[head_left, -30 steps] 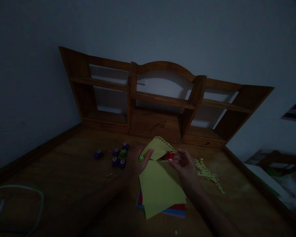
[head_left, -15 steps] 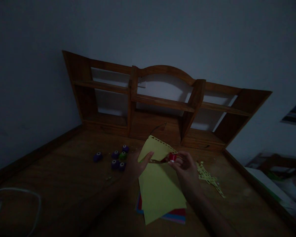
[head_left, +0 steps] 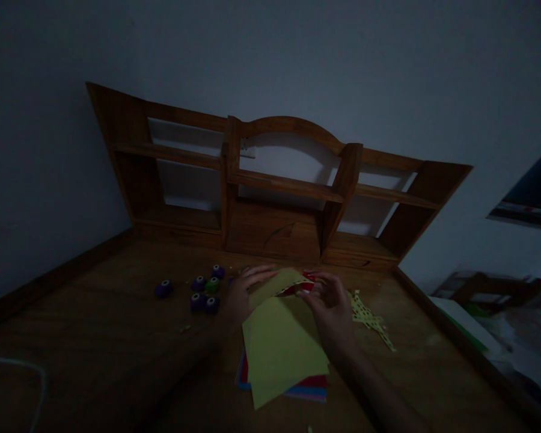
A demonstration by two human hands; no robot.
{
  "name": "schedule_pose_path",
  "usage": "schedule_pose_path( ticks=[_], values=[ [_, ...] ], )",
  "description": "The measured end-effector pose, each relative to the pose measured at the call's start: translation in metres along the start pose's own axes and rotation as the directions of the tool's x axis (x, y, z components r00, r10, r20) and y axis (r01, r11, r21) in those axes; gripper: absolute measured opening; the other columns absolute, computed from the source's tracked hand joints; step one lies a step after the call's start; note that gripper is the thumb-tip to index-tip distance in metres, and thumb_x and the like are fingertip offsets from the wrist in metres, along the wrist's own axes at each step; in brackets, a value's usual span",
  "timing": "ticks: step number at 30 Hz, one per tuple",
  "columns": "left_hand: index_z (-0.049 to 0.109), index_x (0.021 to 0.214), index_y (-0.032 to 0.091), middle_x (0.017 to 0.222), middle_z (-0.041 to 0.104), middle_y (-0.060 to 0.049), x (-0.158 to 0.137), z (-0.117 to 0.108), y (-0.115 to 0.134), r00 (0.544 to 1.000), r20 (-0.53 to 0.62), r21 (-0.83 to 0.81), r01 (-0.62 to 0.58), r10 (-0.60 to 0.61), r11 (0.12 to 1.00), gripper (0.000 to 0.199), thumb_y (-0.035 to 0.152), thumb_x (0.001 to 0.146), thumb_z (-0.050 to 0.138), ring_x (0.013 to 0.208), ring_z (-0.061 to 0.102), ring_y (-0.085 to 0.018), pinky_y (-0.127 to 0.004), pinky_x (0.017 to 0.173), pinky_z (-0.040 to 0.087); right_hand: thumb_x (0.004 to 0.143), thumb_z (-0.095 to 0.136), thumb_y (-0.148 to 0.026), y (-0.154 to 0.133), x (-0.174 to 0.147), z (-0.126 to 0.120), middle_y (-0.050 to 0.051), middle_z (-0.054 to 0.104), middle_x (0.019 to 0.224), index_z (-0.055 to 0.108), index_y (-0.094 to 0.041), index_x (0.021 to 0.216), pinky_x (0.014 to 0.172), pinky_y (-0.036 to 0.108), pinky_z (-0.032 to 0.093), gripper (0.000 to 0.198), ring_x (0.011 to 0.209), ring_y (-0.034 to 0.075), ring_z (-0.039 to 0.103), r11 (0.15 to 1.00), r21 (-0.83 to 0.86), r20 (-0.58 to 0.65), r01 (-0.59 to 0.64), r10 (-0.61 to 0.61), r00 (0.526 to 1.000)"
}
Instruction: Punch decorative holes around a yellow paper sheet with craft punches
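Note:
My left hand point(head_left: 247, 293) is closed on the left side of a yellow paper sheet point(head_left: 271, 285) with small holes punched along one edge. A small red craft punch point(head_left: 309, 282) is in the fingers of my right hand point(head_left: 331, 304), at the sheet's right end. Whether the sheet's edge sits inside the punch I cannot tell in the dim light. Below both hands lies a yellow sheet point(head_left: 284, 343) on top of a stack of coloured paper point(head_left: 306, 391), with red, blue and purple edges showing.
Several purple punches point(head_left: 164, 288) and a green punch point(head_left: 213, 284) stand left of my hands. Punched yellow strips point(head_left: 369, 320) lie to the right. A wooden shelf unit point(head_left: 288, 187) rises behind. A white cable point(head_left: 40, 385) curves at lower left.
The held sheet has turned and tipped, so its punched edge now faces nearer me. My left fingers have shifted onto its far side. The view has swung slightly right.

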State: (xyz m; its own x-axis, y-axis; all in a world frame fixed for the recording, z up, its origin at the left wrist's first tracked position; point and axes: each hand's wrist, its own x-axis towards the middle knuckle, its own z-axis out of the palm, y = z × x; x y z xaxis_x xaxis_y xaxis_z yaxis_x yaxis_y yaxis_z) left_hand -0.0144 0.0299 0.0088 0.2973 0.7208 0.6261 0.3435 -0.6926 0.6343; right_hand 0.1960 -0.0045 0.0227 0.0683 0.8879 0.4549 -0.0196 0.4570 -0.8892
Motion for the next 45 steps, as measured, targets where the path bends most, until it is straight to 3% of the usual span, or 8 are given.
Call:
schedule_pose_path(
  ticks=[4, 7, 9, 20, 26, 31, 36, 45],
  values=[
    [0.056, 0.125, 0.028, 0.124, 0.059, -0.006, -0.002, -0.005, 0.007, 0.969, -0.163, 0.229, -0.146, 0.186, 0.963, 0.045, 0.026, 0.081, 0.065, 0.114, 0.053, -0.022, -0.041, 0.100, 0.040, 0.072, 0.073, -0.021, -0.003, 0.000, -0.004, 0.006, 0.059, 0.117, 0.055, -0.028, 0.104, 0.082, 0.038, 0.053, 0.037, 0.099, 0.022, 0.062, 0.994, -0.100, 0.047, 0.043, -0.039, 0.998],
    [0.062, 0.117, 0.032, 0.117, 0.064, -0.002, -0.003, -0.006, 0.003, 0.908, -0.156, 0.384, -0.308, 0.390, 0.871, 0.041, 0.020, 0.078, 0.067, 0.109, 0.055, -0.021, -0.041, 0.099, 0.041, 0.074, 0.072, -0.021, 0.001, 0.000, -0.005, 0.007, 0.059, 0.118, 0.056, -0.027, 0.105, 0.083, 0.038, 0.053, 0.036, 0.100, 0.022, 0.061, 0.982, -0.162, 0.042, 0.101, -0.095, 0.995],
    [0.066, 0.110, 0.033, 0.112, 0.066, -0.001, -0.003, -0.006, -0.002, 0.875, -0.149, 0.448, -0.355, 0.460, 0.820, 0.037, 0.016, 0.078, 0.067, 0.106, 0.056, -0.020, -0.041, 0.098, 0.043, 0.075, 0.071, -0.021, 0.005, -0.001, -0.005, 0.007, 0.059, 0.118, 0.056, -0.027, 0.107, 0.083, 0.038, 0.054, 0.036, 0.101, 0.022, 0.061, 0.970, -0.200, 0.041, 0.139, -0.134, 0.990],
    [0.065, 0.110, 0.029, 0.109, 0.066, -0.002, 0.001, -0.007, -0.001, 0.869, -0.129, 0.544, -0.340, 0.477, 0.767, 0.031, 0.017, 0.081, 0.064, 0.101, 0.055, -0.018, -0.039, 0.090, 0.047, 0.077, 0.069, -0.016, 0.005, -0.002, -0.007, 0.009, 0.056, 0.119, 0.054, -0.024, 0.110, 0.082, 0.037, 0.056, 0.037, 0.103, 0.021, 0.059, 0.911, -0.301, 0.094, 0.281, -0.265, 0.960],
    [0.060, 0.121, 0.025, 0.118, 0.062, -0.005, -0.002, -0.007, 0.003, 0.877, -0.071, 0.571, -0.355, 0.475, 0.741, 0.042, 0.023, 0.079, 0.067, 0.107, 0.053, -0.023, -0.044, 0.096, 0.044, 0.077, 0.067, -0.011, 0.005, -0.002, -0.009, 0.009, 0.057, 0.114, 0.055, -0.022, 0.107, 0.078, 0.036, 0.055, 0.034, 0.105, 0.022, 0.058, 0.790, -0.416, 0.173, 0.451, -0.418, 0.892],
    [0.060, 0.119, 0.025, 0.111, 0.065, -0.004, -0.004, -0.004, 0.018, 0.824, -0.005, 0.555, -0.468, 0.566, 0.688, 0.041, 0.022, 0.079, 0.068, 0.103, 0.056, -0.019, -0.043, 0.098, 0.043, 0.077, 0.067, -0.009, 0.005, -0.005, -0.006, 0.009, 0.060, 0.112, 0.055, -0.022, 0.109, 0.087, 0.040, 0.051, 0.037, 0.105, 0.022, 0.058, 0.664, -0.477, 0.257, 0.576, -0.521, 0.814],
    [0.066, 0.106, 0.028, 0.095, 0.069, 0.001, -0.006, 0.000, 0.020, 0.744, -0.118, 0.543, -0.506, 0.657, 0.670, 0.036, 0.013, 0.074, 0.072, 0.094, 0.058, -0.015, -0.039, 0.095, 0.046, 0.076, 0.066, -0.006, 0.005, -0.007, -0.005, 0.009, 0.059, 0.114, 0.053, -0.023, 0.112, 0.088, 0.039, 0.052, 0.042, 0.106, 0.021, 0.059, 0.639, -0.449, 0.299, 0.625, -0.551, 0.779],
    [0.067, 0.104, 0.025, 0.081, 0.066, 0.001, -0.009, 0.001, 0.015, 0.713, -0.128, 0.536, -0.535, 0.690, 0.653, 0.036, 0.014, 0.071, 0.075, 0.084, 0.060, -0.013, -0.037, 0.092, 0.049, 0.074, 0.065, 0.001, 0.001, -0.014, -0.003, 0.010, 0.050, 0.121, 0.051, -0.025, 0.126, 0.085, 0.034, 0.055, 0.059, 0.109, 0.021, 0.056, 0.557, -0.439, 0.365, 0.705, -0.607, 0.706]
  ],
)
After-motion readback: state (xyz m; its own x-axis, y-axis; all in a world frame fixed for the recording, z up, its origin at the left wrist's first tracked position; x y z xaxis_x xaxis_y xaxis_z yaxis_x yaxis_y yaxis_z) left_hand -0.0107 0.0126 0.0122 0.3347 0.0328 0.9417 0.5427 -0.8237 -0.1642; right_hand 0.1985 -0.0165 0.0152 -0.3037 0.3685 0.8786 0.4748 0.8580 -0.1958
